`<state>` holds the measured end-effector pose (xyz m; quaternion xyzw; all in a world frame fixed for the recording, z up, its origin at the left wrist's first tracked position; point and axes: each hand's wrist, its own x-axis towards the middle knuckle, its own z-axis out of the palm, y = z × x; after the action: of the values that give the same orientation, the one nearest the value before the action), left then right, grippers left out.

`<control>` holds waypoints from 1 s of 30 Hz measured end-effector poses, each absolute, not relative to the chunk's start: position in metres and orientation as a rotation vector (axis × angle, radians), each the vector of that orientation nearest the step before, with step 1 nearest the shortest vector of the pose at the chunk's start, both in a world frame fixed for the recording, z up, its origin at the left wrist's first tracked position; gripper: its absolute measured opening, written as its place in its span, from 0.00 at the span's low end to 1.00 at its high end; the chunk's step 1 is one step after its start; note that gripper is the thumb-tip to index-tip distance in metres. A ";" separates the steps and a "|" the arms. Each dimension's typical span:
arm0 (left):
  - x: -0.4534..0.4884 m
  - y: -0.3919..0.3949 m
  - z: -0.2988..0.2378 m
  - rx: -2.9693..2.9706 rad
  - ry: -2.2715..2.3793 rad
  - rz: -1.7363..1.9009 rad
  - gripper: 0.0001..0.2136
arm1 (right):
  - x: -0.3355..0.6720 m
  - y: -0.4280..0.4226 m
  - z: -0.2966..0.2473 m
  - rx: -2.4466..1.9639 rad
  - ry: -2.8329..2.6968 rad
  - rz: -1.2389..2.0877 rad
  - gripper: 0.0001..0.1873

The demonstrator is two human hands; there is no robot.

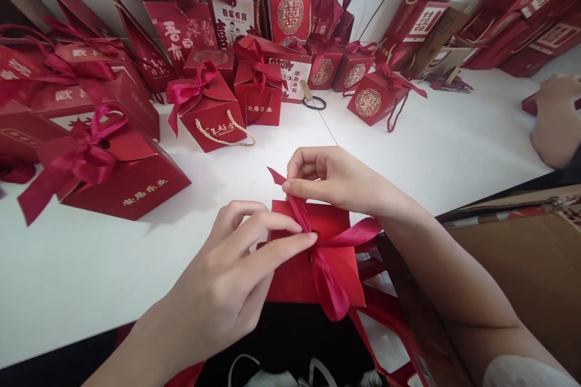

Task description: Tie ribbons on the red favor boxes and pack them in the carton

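A small red gift box (295,266) sits at the near edge of the white table (91,254), with a magenta satin ribbon (331,278) across its top. My left hand (231,278) presses its fingertips on the ribbon's centre, thumb and forefinger closed against it. My right hand (331,178) pinches one ribbon end just above the box and holds it up. Two other ribbon tails hang to the right and down over the box front.
Several red gift boxes and bags with bows crowd the table's left and back, the nearest a large box (113,175). Another person's hand (556,121) rests at the right edge. An open cardboard carton (521,260) stands at lower right. A black hair tie (314,103) lies mid-table.
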<state>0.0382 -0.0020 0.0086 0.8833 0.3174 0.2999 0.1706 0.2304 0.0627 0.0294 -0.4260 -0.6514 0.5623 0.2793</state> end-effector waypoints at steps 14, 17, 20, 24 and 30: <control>0.051 -0.004 0.024 2.453 0.971 0.732 0.10 | 0.299 -0.006 0.016 -1.260 -1.587 1.437 0.26; 0.059 -0.004 0.022 2.429 1.034 0.788 0.06 | 0.294 -0.015 0.018 -1.336 -1.518 1.386 0.16; 0.062 -0.003 0.020 2.405 1.012 0.784 0.05 | 0.286 -0.002 0.020 -1.304 -1.488 1.318 0.14; 0.062 -0.002 0.018 2.430 0.957 0.768 0.08 | 0.276 0.029 0.017 -1.223 -1.483 1.306 0.15; 0.063 -0.001 0.018 2.476 0.962 0.731 0.13 | 0.266 0.045 0.005 -1.345 -1.696 0.983 0.12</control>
<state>0.0629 -0.0011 0.0177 0.8821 0.3426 0.2603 0.1920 0.2664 0.0451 0.0047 -0.5251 -0.6620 0.3836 0.3728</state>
